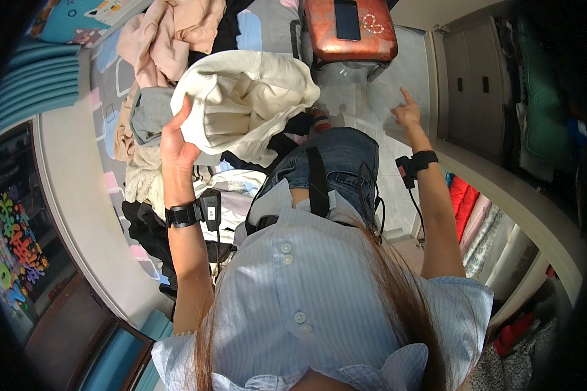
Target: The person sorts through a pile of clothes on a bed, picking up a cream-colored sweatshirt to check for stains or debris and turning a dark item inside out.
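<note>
My left hand (178, 141) grips the edge of a cream-white garment (254, 93) and holds it up above the clothes on the bed. The garment hangs bunched, with its opening spread; its kind I cannot tell. My right hand (407, 113) is off to the right over the floor, fingers apart and the index finger extended, with nothing in it. Beneath and beside the white garment lie a grey cloth (151, 115), a pale pink garment (169, 36), and black and white clothes. Each wrist bears a black strap with a small cabled device.
An orange-red cushioned stool (323, 46) holds a dark smartphone (347, 20) and a beaded bracelet (373, 24). Along the right stands an open wardrobe (499, 171) with hanging clothes (462, 200) behind its frame. A window with teal curtains (44, 78) is at the left.
</note>
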Action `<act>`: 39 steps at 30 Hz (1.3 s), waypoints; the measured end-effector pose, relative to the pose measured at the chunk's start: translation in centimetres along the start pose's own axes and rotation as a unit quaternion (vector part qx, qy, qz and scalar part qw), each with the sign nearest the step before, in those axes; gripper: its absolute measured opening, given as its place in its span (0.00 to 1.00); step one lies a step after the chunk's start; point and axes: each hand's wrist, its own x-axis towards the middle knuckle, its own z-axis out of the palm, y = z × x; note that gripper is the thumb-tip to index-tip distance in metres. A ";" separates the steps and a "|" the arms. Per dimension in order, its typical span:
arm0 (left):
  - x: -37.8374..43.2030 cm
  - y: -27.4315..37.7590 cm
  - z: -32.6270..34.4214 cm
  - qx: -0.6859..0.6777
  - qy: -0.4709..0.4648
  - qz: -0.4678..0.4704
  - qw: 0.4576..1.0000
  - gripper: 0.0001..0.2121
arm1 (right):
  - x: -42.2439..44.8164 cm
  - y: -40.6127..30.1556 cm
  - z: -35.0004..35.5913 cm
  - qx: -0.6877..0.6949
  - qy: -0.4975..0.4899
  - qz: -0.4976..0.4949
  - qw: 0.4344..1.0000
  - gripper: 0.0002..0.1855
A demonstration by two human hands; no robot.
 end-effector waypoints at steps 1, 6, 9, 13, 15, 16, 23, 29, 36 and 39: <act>-0.1 0.1 0.2 -0.006 -0.007 0.002 1.000 0.17 | 0.2 0.7 1.0 -0.020 0.062 -0.086 0.994 0.09; -0.3 0.4 -0.6 -0.031 -0.013 0.006 0.999 0.17 | 0.1 -3.8 -0.3 -0.022 -0.211 0.003 0.977 0.15; -0.3 0.5 -0.3 -0.034 -0.014 0.006 0.999 0.16 | -2.7 -6.0 0.3 -0.134 -0.207 -0.108 0.963 0.25; -0.2 0.5 -0.1 -0.042 0.003 0.008 0.999 0.16 | -4.4 -7.5 2.8 -0.008 -0.246 -0.366 0.898 0.29; -0.1 0.5 -0.1 -0.051 0.007 0.007 0.999 0.16 | -7.4 -10.9 3.1 -0.009 -0.394 -0.371 0.841 0.28; -0.1 0.5 -0.1 -0.061 -0.002 0.002 0.998 0.16 | -9.1 -12.3 3.6 0.019 -0.436 -0.376 0.817 0.28; 1.4 0.1 0.3 -0.076 -0.017 -0.011 0.997 0.17 | -19.3 -19.1 7.0 0.058 -0.450 -0.571 0.684 0.31; 2.0 -0.2 0.8 -0.107 0.013 -0.005 0.994 0.17 | -22.4 -20.6 7.3 0.027 -0.405 -0.602 0.687 0.16; 1.7 0.0 0.6 -0.023 0.046 0.052 0.997 0.13 | -19.1 -19.7 5.0 0.088 -0.523 -0.418 0.738 0.13; 1.5 -0.2 1.6 0.046 0.069 0.075 0.994 0.11 | -19.1 -19.7 3.2 0.167 -0.525 -0.360 0.753 0.14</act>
